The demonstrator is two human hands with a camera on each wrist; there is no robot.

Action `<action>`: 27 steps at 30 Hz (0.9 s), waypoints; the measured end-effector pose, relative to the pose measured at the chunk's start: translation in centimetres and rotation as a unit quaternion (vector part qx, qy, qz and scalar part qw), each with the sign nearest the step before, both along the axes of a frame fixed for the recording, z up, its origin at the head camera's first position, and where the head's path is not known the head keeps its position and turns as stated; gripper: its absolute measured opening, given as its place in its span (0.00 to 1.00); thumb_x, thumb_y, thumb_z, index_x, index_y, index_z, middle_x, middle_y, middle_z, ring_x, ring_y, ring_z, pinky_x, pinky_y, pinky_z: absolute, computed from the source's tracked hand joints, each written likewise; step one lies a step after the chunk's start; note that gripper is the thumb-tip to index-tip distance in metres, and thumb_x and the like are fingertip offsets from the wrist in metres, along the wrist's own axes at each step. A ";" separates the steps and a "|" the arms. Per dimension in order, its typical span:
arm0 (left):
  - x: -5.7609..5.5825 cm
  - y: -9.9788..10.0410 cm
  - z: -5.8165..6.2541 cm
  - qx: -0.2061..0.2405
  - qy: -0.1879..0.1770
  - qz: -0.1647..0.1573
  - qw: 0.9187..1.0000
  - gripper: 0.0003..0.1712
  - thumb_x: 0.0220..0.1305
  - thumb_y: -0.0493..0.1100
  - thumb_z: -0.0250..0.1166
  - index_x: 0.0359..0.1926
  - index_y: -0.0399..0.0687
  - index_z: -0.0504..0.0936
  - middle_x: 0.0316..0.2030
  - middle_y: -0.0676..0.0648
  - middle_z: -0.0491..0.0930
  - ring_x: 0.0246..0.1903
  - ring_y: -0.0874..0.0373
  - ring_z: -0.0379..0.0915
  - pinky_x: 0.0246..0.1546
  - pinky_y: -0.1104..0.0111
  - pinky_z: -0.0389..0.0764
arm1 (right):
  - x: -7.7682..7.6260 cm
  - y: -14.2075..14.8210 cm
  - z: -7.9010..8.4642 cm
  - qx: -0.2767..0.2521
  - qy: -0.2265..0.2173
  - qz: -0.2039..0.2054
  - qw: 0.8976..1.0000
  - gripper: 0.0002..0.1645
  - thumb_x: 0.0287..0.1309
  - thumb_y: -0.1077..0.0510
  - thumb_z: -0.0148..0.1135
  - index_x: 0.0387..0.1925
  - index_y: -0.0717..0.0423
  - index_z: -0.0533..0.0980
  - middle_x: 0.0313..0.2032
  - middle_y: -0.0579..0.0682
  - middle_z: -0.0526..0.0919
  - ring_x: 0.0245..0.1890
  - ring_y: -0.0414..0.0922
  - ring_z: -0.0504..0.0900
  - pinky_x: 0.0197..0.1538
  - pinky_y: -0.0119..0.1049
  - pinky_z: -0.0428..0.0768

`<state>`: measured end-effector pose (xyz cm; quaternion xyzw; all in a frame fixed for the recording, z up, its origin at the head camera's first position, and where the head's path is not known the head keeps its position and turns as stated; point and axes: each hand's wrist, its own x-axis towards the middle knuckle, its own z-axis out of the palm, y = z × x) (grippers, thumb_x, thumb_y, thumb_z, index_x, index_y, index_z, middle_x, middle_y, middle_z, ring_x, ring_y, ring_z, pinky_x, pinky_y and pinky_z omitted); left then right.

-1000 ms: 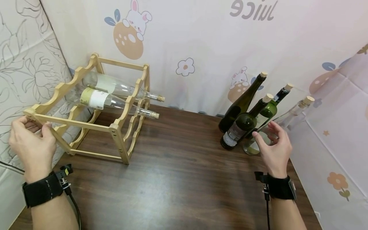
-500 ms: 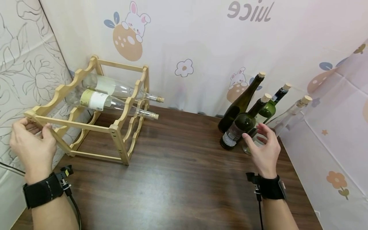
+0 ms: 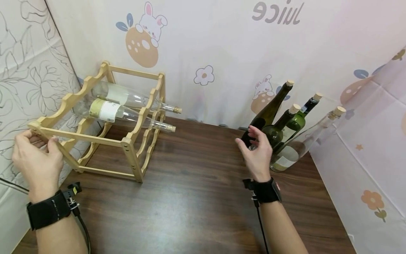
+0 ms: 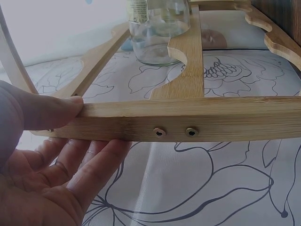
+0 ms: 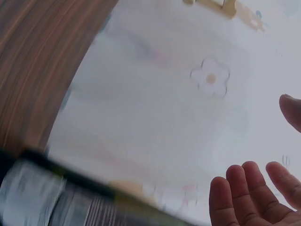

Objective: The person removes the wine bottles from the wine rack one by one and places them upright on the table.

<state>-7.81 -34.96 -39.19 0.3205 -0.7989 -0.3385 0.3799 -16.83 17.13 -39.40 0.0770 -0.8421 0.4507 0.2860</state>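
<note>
At the left, my left hand [image 3: 38,157] pinches the front left post of a wooden wine rack [image 3: 84,135]; the left wrist view has the thumb on one side of the post [image 4: 141,123] and fingers on the other. Two clear corked bottles lie on the rack's top tier, the nearer one [image 3: 106,110] with a yellow and white label. My right hand [image 3: 258,155] holds nothing, its thumb and fingers apart. It is in front of the dark wine bottles, partly hiding the nearer one [image 3: 273,134] and the tall one behind [image 3: 269,112]. From the frames I cannot tell whether it touches either.
Right of the dark bottles stand a green bottle [image 3: 296,123] and a clear corked bottle [image 3: 287,157]. All are on the brown wooden table [image 3: 190,183]. Printed curtains [image 3: 222,53] hang close behind and at both sides. A cable [image 3: 261,225] trails from each wrist.
My right hand has moved left, from in front of the clear standing bottle to in front of the dark ones. My left hand keeps its hold on the rack, and the bottles stay put.
</note>
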 end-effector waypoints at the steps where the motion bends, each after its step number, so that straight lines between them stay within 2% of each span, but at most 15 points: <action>1: 0.0 0.0 0.0 0.001 0.000 0.000 1.000 0.23 0.75 0.45 0.56 0.68 0.46 0.74 0.40 0.81 0.56 0.36 0.93 0.58 0.44 0.91 0.68 | -0.3 -0.8 -0.1 0.002 0.002 0.006 1.000 0.37 0.59 0.57 0.78 0.68 0.59 0.76 0.58 0.62 0.82 0.59 0.56 0.81 0.59 0.45 0.83; 5: 0.0 -0.1 0.0 0.005 0.000 0.001 1.000 0.24 0.75 0.46 0.57 0.67 0.47 0.74 0.40 0.81 0.57 0.36 0.93 0.59 0.43 0.92 0.68 | -1.5 -3.9 -0.4 -0.001 0.003 0.040 0.999 0.36 0.59 0.56 0.78 0.67 0.60 0.76 0.58 0.63 0.83 0.59 0.58 0.82 0.62 0.54 0.83; 11: 0.0 0.0 0.1 0.005 0.000 0.003 1.000 0.24 0.75 0.46 0.57 0.68 0.47 0.74 0.42 0.80 0.58 0.37 0.91 0.59 0.43 0.91 0.68 | -2.8 -7.8 -1.1 0.006 -0.011 0.076 0.997 0.37 0.61 0.56 0.78 0.68 0.60 0.75 0.59 0.62 0.82 0.62 0.57 0.80 0.64 0.52 0.82; 22: 0.0 0.1 0.3 -0.003 0.015 -0.001 1.000 0.23 0.74 0.44 0.58 0.67 0.46 0.75 0.41 0.81 0.58 0.36 0.94 0.59 0.43 0.91 0.66 | -2.9 -12.5 -1.2 0.011 -0.033 0.113 0.993 0.37 0.62 0.55 0.76 0.69 0.60 0.74 0.60 0.62 0.82 0.61 0.58 0.80 0.65 0.54 0.82; 27: 0.1 0.2 0.2 -0.001 0.004 -0.001 1.000 0.24 0.75 0.45 0.57 0.67 0.44 0.74 0.42 0.79 0.59 0.35 0.93 0.58 0.44 0.91 0.66 | -2.8 -14.3 -1.0 0.013 -0.030 0.124 0.992 0.37 0.61 0.55 0.77 0.68 0.61 0.75 0.59 0.61 0.82 0.60 0.58 0.81 0.64 0.52 0.83</action>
